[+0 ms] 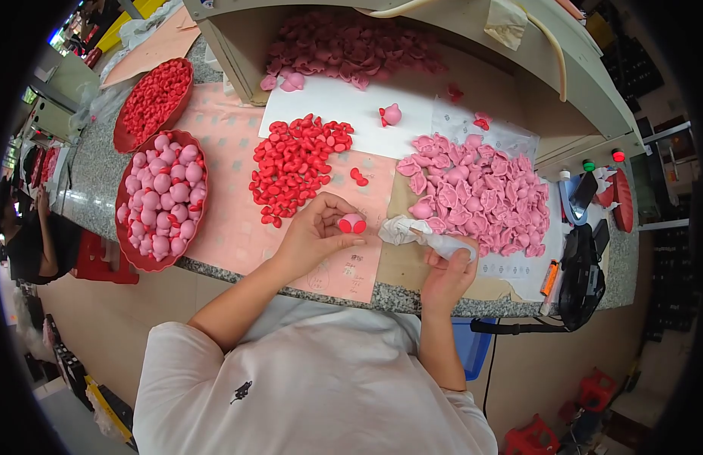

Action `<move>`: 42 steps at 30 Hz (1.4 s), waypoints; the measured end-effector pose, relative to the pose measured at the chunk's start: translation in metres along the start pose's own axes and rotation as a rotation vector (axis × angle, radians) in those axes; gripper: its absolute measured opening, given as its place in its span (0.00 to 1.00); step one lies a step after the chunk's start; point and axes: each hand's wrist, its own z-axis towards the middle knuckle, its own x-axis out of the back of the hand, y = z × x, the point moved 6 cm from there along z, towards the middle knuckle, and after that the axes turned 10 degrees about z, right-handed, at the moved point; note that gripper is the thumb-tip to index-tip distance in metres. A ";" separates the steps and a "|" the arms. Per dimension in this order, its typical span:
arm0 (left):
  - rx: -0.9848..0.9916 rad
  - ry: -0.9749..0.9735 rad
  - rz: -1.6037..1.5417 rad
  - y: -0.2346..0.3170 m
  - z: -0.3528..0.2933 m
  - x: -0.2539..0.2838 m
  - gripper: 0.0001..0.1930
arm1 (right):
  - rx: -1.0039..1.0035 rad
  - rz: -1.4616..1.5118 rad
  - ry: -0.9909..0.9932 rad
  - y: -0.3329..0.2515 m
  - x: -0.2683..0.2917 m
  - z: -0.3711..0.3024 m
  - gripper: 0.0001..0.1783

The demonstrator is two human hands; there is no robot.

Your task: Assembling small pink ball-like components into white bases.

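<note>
My left hand [319,233] pinches a small pink figure part [352,219] with two red ovals side by side on its front. Close by on the right, my right hand [448,274] is closed around a whitish, translucent squeeze bottle [451,246]. Crumpled white tissue [401,230] wraps the bottle's front end, which points toward the left hand; the tip itself is hard to make out. Beyond the left hand lies a heap of small red pieces [295,163], with a few red pieces [359,177] apart from it. A pile of pink shell-like pieces [480,193] spreads beyond the right hand.
At left, a red scalloped tray [128,244] holds pink balls with red parts; another red tray [118,136] holds small red pieces. More pink pieces [351,45] lie under an overhead housing [518,68]. An orange lighter [549,277] and a black strapped item [581,280] sit at right.
</note>
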 end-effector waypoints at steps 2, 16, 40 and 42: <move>-0.006 0.003 -0.035 0.001 0.000 -0.001 0.21 | 0.000 0.007 -0.003 -0.001 0.001 0.001 0.20; 0.299 -0.125 -0.581 -0.007 0.008 -0.006 0.17 | -0.015 0.016 0.012 -0.002 0.008 0.008 0.21; 0.024 0.033 0.105 -0.002 0.006 -0.003 0.21 | -0.008 -0.022 0.031 0.008 0.007 0.003 0.20; -0.017 0.036 0.168 -0.002 0.006 -0.002 0.21 | -0.011 -0.020 0.031 0.010 0.007 0.003 0.20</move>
